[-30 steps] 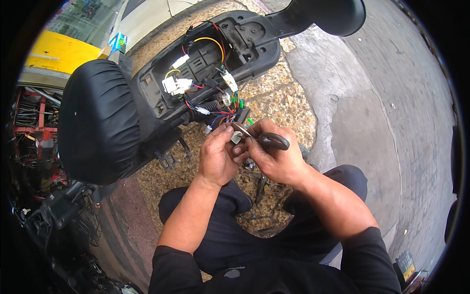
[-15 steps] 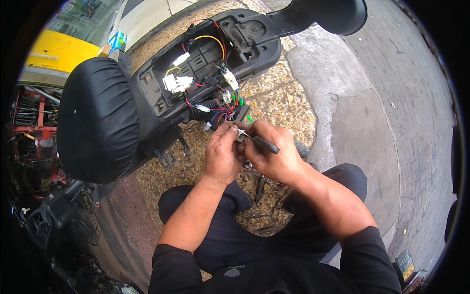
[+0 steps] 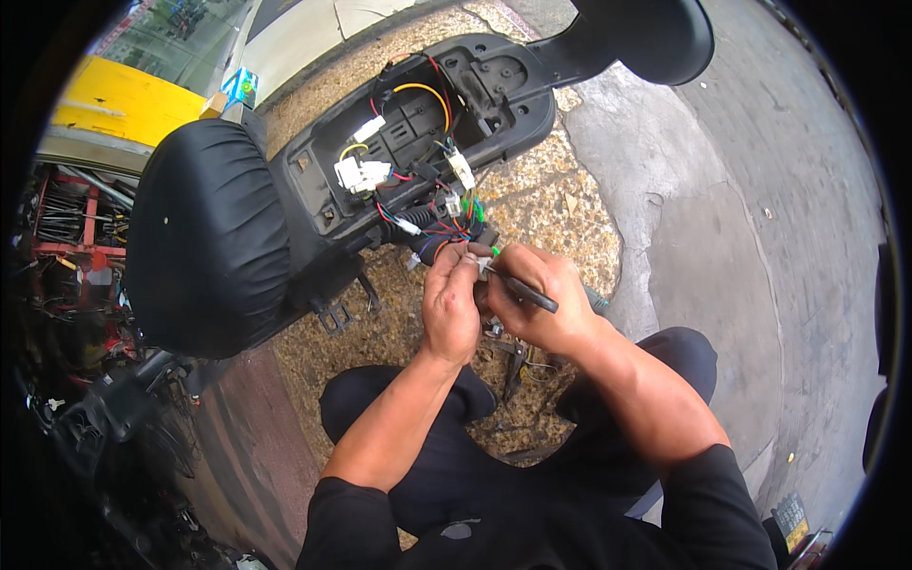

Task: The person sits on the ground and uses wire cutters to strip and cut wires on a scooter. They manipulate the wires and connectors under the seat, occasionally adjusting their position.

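Note:
Pinched in the fingertips of my left hand [image 3: 450, 312] is a small white wire connector [image 3: 484, 269]. My right hand [image 3: 556, 302] is closed round a slim tool with a dark handle [image 3: 528, 293]; its thin tip meets the connector, and its exact kind is hidden by my fingers. Just beyond my hands, a bundle of coloured wires [image 3: 456, 228] comes out beside the black scooter body [image 3: 328, 233]. More white connectors, including a large one [image 3: 361, 175] and a long one [image 3: 462, 169], lie on the open compartment's edge.
A black padded seat [image 3: 209, 237] stands at the left of the body. Pliers [image 3: 515, 369] lie on the pebbled ground between my knees. Red racks with parts [image 3: 85, 228] are at far left, with a small blue box [image 3: 241, 87] beside the yellow panel [image 3: 123, 103].
The view has shifted slightly, so the scene sits a little lower and further right. My hands stay together at the connector, with the tool still against it.

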Motion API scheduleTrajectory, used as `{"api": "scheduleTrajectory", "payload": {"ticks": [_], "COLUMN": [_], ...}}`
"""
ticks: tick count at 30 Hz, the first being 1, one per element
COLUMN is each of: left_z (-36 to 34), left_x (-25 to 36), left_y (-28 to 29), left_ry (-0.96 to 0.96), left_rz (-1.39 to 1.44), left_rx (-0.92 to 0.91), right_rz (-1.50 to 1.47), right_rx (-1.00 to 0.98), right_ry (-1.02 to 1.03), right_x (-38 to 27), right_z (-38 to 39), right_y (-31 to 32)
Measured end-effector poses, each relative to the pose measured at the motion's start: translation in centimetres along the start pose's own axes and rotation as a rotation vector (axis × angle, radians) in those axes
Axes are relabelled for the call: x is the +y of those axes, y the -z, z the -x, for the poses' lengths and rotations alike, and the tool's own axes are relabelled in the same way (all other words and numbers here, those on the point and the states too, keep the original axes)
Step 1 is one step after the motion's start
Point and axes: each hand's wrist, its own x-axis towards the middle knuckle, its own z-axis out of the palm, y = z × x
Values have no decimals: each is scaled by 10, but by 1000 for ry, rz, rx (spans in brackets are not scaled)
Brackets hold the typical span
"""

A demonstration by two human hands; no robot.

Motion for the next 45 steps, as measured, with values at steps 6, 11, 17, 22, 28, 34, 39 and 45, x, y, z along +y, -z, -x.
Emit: {"api": "scheduleTrajectory", "payload": {"ticks": [6, 11, 17, 22, 28, 34, 39, 45], "left_z": [-3, -4, -5, -11, -15, -14, -16, -15], "left_x": [18, 24, 27, 28, 47, 45, 31, 25], "left_y": [11, 11, 13, 14, 20, 21, 20, 19], "left_ry": [168, -87, -681, -651, -341, -207, -281, -179], "left_rz": [-33, -784, -1192, -1116, -1116, -985, -772, -625], "left_rx": [-204, -222, -159, -282, -514, -486, -491, -484], "right_rz": [2, 26, 61, 37, -9, -122, -159, -146], "right_rx": [31, 16, -8, -29, -86, -145, -180, -205], "right_ry": [-30, -31, -10, -81, -200, -246, -279, -261], "right_x": [0, -2, 0, 1, 0, 4, 8, 14], "right_z": [0, -1, -2, -3, -9, -10, -14, -17], "right_y": [6, 9, 9, 13, 20, 28, 36, 40]}}
